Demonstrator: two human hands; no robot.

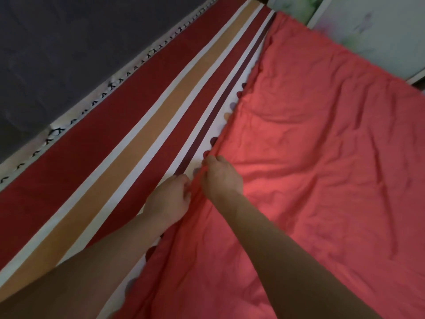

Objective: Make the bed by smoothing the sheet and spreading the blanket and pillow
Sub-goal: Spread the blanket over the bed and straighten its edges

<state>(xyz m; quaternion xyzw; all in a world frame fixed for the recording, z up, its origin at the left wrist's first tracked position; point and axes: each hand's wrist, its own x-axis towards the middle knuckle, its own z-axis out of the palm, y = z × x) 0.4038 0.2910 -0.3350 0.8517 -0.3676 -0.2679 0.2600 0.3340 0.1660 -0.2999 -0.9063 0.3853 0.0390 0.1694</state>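
A striped sheet (128,143) in dark red, white and tan lies flat over the left half of the bed. A wrinkled coral-red blanket (322,157) covers the right half, its long left edge running diagonally across the sheet. My left hand (171,200) and my right hand (220,176) sit side by side at that edge near the middle of the view. Both pinch the blanket's edge, which is bunched into a small ridge between them. No pillow is in view.
A dark grey surface (57,54) lies beyond the sheet's patterned white border (103,93) at upper left. A pale floral panel with a white frame (377,31) stands at the upper right, past the blanket's far edge.
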